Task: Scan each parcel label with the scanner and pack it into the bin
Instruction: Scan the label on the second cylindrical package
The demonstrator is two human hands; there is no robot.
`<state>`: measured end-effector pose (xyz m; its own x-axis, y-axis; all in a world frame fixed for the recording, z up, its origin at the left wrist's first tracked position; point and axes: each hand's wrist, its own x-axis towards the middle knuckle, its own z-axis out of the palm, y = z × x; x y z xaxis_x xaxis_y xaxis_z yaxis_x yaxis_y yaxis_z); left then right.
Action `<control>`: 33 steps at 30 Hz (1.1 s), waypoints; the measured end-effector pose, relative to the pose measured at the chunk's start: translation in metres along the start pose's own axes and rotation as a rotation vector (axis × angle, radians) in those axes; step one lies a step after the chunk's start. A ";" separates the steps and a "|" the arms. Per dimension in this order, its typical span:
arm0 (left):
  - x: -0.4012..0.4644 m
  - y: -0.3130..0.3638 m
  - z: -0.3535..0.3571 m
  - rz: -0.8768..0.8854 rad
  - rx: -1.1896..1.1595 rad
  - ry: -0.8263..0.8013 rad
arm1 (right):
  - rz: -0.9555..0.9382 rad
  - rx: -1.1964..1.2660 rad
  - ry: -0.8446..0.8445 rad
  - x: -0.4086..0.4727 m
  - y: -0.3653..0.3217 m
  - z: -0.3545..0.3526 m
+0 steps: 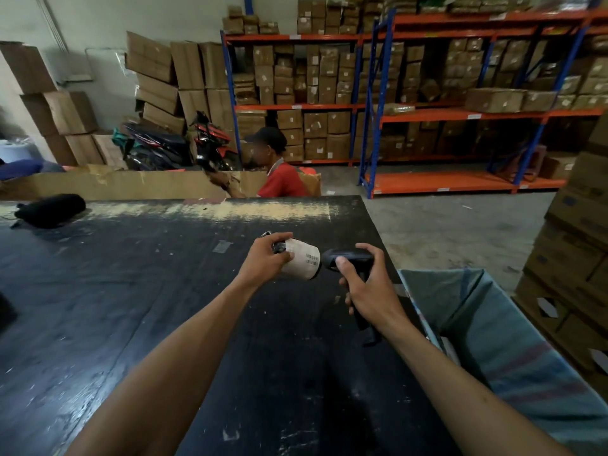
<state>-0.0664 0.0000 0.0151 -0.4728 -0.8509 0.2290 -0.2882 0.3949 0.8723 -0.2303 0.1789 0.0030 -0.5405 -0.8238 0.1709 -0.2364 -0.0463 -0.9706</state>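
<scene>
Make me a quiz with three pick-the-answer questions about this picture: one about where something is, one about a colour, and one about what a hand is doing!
1. Where is the bin?
A. right of the table
B. on the shelves
C. behind the boxes

2. What colour is the scanner?
A. yellow
B. black
C. white

3. What is the left hand doing?
A. resting flat
B. pointing
C. holding the parcel

Answers: 1 A, the bin stands at the table's right edge. 2 B, its body is black in the right hand. 3 C, fingers curl round the parcel.

Dim, soft, edge-warped wide-angle view
</scene>
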 end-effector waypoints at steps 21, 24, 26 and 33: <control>-0.009 0.005 0.003 -0.024 0.028 0.005 | -0.005 -0.009 0.007 -0.004 0.004 0.000; -0.011 0.006 0.005 -0.022 0.038 -0.002 | -0.004 -0.003 0.009 -0.008 0.006 -0.002; -0.013 0.006 0.006 -0.021 0.040 -0.003 | 0.002 -0.003 0.010 -0.010 0.007 -0.004; -0.023 0.007 0.013 -0.037 0.022 0.003 | 0.133 -0.167 0.024 -0.025 0.030 -0.009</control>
<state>-0.0682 0.0267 0.0099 -0.4591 -0.8661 0.1976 -0.3243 0.3705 0.8704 -0.2312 0.2031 -0.0291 -0.5945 -0.8026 0.0491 -0.2910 0.1579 -0.9436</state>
